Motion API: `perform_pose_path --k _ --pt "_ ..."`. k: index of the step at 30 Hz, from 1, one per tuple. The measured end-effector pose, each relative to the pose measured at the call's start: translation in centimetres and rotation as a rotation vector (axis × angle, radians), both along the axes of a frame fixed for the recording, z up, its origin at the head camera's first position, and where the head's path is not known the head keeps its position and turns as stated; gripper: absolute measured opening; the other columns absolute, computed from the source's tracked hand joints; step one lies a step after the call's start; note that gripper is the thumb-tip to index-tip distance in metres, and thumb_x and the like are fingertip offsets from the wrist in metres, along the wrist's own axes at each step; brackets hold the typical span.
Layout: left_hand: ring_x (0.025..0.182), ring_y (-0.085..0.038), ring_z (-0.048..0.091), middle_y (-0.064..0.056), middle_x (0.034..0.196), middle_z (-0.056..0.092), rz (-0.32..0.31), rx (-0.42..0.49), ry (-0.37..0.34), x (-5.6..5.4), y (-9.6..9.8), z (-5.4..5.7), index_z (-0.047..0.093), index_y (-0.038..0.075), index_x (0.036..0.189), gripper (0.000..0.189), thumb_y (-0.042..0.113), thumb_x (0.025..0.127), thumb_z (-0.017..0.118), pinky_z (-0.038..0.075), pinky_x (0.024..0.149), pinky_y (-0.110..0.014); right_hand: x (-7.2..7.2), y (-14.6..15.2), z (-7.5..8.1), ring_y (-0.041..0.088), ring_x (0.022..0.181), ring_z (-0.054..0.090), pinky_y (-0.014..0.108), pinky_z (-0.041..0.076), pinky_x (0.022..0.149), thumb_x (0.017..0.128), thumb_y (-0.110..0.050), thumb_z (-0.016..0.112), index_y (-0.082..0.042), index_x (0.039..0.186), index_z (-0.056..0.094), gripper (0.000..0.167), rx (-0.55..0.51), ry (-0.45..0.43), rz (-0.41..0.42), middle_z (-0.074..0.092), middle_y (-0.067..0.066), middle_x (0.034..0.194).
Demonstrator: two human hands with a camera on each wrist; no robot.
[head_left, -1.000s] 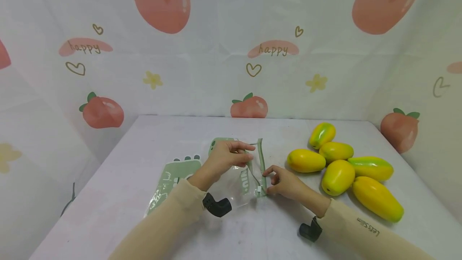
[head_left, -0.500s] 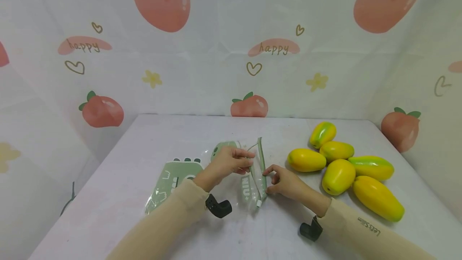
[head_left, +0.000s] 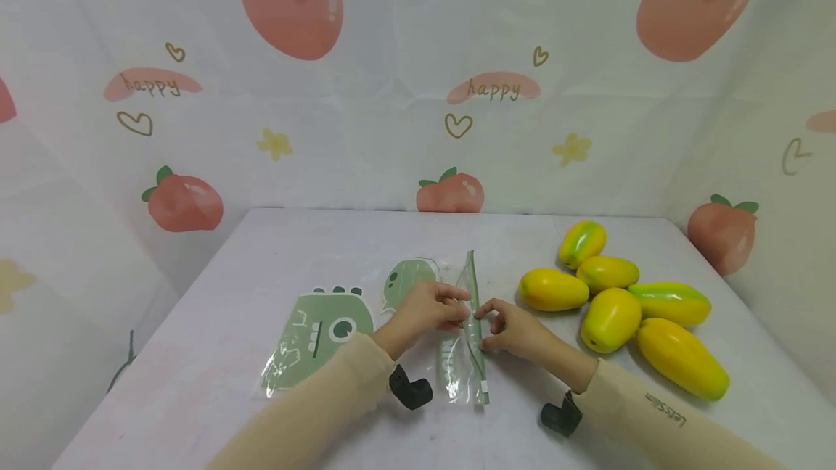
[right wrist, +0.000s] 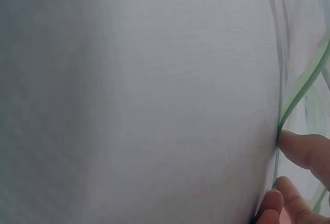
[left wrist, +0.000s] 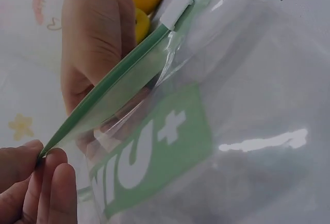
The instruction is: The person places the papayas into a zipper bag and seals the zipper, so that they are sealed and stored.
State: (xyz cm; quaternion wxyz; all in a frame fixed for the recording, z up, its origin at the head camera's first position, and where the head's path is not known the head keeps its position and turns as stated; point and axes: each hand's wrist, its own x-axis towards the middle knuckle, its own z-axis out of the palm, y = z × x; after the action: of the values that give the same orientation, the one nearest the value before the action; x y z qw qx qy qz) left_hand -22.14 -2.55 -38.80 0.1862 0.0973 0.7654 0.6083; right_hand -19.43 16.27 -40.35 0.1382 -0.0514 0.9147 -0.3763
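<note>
A clear slider zip bag (head_left: 451,376) with green print lies across the middle of the table, its green-edged mouth toward the right. My left hand (head_left: 424,314) pinches one green lip of the mouth between thumb and fingers, plain in the left wrist view at the lip (left wrist: 98,92). At the opposite lip is my right hand (head_left: 519,331), fingers bent, with thumb and fingertips holding the green edge (right wrist: 296,102) down low. Between the two lips a gap shows. The white slider (head_left: 484,386) sits at the mouth's near end. My left hand hides part of the bag's print.
Several yellow-green fruits (head_left: 612,320), papaya-like, lie in a cluster right of my right hand. A green cartoon face print (head_left: 316,339) on clear plastic spreads to the left, partly under my left sleeve. A fruit-patterned cloth (head_left: 379,122) hangs behind the white table (head_left: 163,383).
My left hand has moved slightly down and right with its lip of the bag. The slider end has swung nearer to me, and the bag lies flatter. My right hand has stayed in place.
</note>
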Motion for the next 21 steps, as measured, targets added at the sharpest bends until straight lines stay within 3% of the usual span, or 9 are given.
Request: perform_pose_path --k 6,15,21 --pt "0.064 -0.009 0.064 -0.004 0.077 0.068 -0.020 0.025 0.012 0.1 0.0 -0.5 0.068 -0.005 0.114 0.032 -0.002 0.082 0.070 0.058 0.067 -0.028 0.1 -0.2 0.3 0.016 0.067 0.048 0.028 0.039 0.060 0.075 -0.009 0.080 -0.012 0.112 0.060 0.043 0.008 -0.010 -0.001 0.052 0.004 0.078" --pt "0.077 -0.007 0.065 -0.013 0.088 0.069 -0.173 0.048 0.081 0.0 -0.9 -0.5 0.061 -0.009 0.122 0.038 -0.007 0.084 0.063 0.057 0.078 -0.028 0.1 -0.2 0.3 0.016 0.068 0.048 0.028 0.039 0.061 0.075 -0.009 0.080 -0.012 0.113 0.060 0.043 0.003 -0.015 -0.007 0.051 0.004 0.078" --pt "0.076 -0.007 0.066 -0.008 0.086 0.069 -0.166 0.047 0.084 -0.1 -1.1 -0.2 0.063 -0.008 0.118 0.034 -0.005 0.084 0.067 0.057 0.078 -0.028 0.1 -0.2 0.3 0.016 0.068 0.048 0.028 0.039 0.061 0.075 -0.008 0.080 -0.011 0.113 0.060 0.043 -0.005 -0.012 -0.004 0.051 0.004 0.077"
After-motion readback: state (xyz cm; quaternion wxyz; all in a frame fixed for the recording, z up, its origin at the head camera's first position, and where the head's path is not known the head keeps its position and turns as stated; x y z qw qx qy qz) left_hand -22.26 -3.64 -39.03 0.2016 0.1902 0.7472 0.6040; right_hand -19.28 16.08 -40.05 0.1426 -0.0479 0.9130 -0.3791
